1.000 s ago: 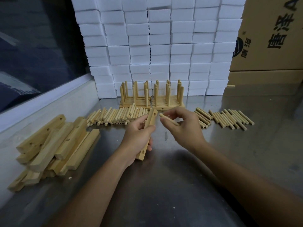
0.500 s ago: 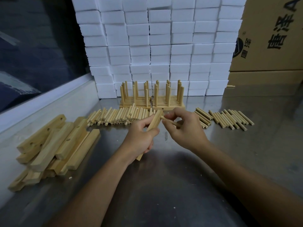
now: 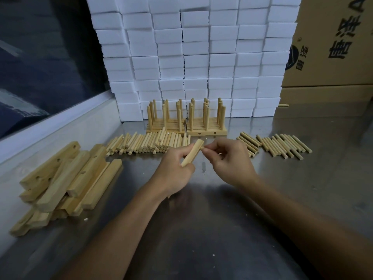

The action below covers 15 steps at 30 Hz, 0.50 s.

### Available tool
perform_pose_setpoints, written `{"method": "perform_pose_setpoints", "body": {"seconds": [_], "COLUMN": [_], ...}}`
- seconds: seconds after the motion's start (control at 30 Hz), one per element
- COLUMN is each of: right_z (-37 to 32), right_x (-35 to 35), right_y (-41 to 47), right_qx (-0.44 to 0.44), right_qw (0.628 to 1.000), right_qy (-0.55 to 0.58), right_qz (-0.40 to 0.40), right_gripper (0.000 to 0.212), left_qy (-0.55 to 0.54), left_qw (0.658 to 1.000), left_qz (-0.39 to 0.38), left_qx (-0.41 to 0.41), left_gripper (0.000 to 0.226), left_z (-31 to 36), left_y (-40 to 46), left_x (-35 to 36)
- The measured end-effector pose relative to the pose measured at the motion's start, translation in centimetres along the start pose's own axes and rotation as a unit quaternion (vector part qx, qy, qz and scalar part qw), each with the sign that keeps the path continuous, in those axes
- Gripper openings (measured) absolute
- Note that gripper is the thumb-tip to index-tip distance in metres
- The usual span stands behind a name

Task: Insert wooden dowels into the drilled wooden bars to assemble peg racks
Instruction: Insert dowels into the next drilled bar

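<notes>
My left hand (image 3: 175, 170) grips a drilled wooden bar (image 3: 192, 152), tilted up to the right over the middle of the steel table. My right hand (image 3: 230, 160) pinches a dowel (image 3: 202, 147) whose tip touches the bar's right face near its top end; most of the dowel is hidden by my fingers. Loose dowels lie in a row (image 3: 149, 143) behind my left hand and in a second group (image 3: 282, 146) to the right. Finished peg racks (image 3: 185, 120) stand at the back. A pile of drilled bars (image 3: 66, 182) lies on the left.
A wall of stacked white foam blocks (image 3: 193, 57) rises behind the racks. Cardboard boxes (image 3: 333, 47) stand at the back right. The steel table (image 3: 201, 229) has a raised rim (image 3: 50, 126) along its left side.
My left hand turned the bar more on edge and raised it. My right hand brought the dowel leftward until its tip met the bar near the top end.
</notes>
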State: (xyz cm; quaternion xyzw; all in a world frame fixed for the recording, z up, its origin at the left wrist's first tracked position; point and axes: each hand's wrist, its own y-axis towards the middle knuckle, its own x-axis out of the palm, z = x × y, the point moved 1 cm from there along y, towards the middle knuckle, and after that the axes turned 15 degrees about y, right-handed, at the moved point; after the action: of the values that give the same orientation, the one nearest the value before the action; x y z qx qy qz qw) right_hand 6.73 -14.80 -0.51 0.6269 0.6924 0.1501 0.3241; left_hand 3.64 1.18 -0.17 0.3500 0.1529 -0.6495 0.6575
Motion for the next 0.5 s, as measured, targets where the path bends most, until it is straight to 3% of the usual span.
{"method": "perform_pose_setpoints", "body": {"seconds": [0.13,0.33,0.4,0.5], "right_z": [-0.3,-0.47,-0.32,-0.46], "right_x": [0.1,-0.41,-0.37,-0.19], "right_y": [0.17,0.25,0.16,-0.1], "right_qx": [0.165,0.351,0.348,0.23], "right_qw": [0.968,0.851,0.863,0.943], "right_qy": [0.189,0.391,0.366,0.239], "right_qz": [0.025,-0.009,-0.004,0.017], "right_gripper": [0.014,0.017,0.017,0.016], "left_qy": [0.01,0.056,0.059,0.028], "left_qw": [1.0,0.998,0.998,0.999], "left_qz": [0.002,0.009,0.009,0.008], "left_qx": [0.01,0.028,0.027,0.022], "left_gripper": [0.063,0.063,0.063,0.064], "left_z": [-0.36,-0.49,-0.55,-0.64], "left_y": [0.18,0.41,0.46,0.42], "left_x": [0.08,-0.1,0.1,0.4]}}
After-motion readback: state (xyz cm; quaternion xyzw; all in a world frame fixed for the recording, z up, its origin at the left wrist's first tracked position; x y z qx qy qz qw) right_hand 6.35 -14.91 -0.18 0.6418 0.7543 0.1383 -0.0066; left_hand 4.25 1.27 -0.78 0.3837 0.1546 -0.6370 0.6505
